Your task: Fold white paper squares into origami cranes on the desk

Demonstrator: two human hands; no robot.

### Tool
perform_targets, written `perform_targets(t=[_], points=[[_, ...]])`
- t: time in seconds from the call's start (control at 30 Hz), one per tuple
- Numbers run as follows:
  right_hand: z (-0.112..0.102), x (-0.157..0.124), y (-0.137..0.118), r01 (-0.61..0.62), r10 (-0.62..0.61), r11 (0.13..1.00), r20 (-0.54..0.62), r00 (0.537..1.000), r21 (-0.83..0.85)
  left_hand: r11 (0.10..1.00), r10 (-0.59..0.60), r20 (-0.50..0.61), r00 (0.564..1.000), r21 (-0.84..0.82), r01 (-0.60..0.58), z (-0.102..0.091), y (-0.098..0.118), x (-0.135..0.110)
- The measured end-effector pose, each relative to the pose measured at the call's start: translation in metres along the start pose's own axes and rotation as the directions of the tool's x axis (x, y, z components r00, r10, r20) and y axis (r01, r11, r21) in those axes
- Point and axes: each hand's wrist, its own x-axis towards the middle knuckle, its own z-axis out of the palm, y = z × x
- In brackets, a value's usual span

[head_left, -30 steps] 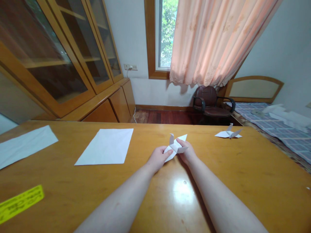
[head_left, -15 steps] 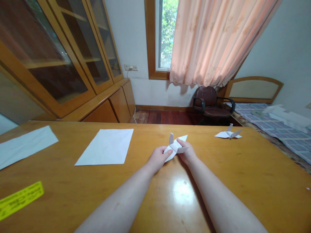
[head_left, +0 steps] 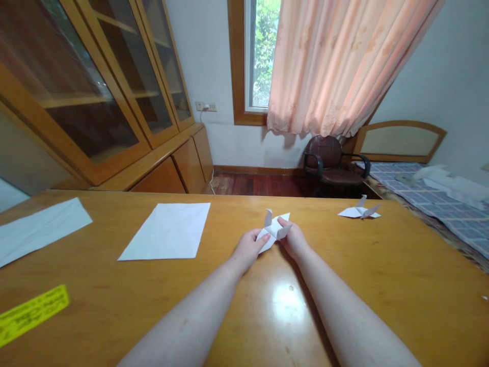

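Note:
A white folded paper crane (head_left: 272,230) is held between my two hands above the far half of the table. My left hand (head_left: 250,247) pinches its near left wing, thumb on top. On the other side, my right hand (head_left: 294,239) grips the far right wing, its thumb pressing the upper face; the lower fingers are hidden underneath. One narrow folded point of the crane stands up at the back, and another points toward the right. A second paper crane (head_left: 359,211) rests on the table to the right, apart from my hands.
On the wooden table (head_left: 237,326) a square white sheet (head_left: 168,232) lies left of my hands. Farther left are a white paper strip (head_left: 42,229) and a yellow label (head_left: 34,313). Beyond the table stand a chair (head_left: 324,158), a bed (head_left: 428,188) and a glass-door cabinet (head_left: 126,76).
The right-hand parts of the held crane have shifted slightly left, and its right point has tilted more upward. Both hands keep their grip nearly in place.

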Motion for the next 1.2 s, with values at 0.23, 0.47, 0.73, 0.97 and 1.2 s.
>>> perform_targets(t=[0.23,0.47,0.73,0.97,1.2], points=[[0.005,-0.005,-0.002,0.071,-0.07,0.997,0.075,0.995,-0.011,0.999,0.01,-0.052,0.999,-0.041,-0.012,0.001,0.005,0.0],[0.003,-0.003,-0.002,0.211,-0.224,0.968,-0.094,0.97,-0.134,1.0,0.022,-0.216,0.976,0.003,-0.021,-0.003,-0.004,0.006],[0.008,-0.014,-0.005,0.387,-0.425,0.855,-0.039,0.904,-0.345,0.999,0.048,-0.23,0.972,0.018,-0.045,-0.004,-0.007,0.008],[0.005,-0.016,-0.004,0.411,-0.475,0.746,0.014,0.88,-0.523,0.999,0.03,-0.216,0.976,-0.008,-0.032,-0.004,-0.006,0.007],[0.005,-0.015,-0.003,0.424,-0.52,0.732,-0.036,0.853,-0.533,0.999,-0.013,-0.197,0.98,-0.053,0.003,-0.004,-0.002,0.006]])
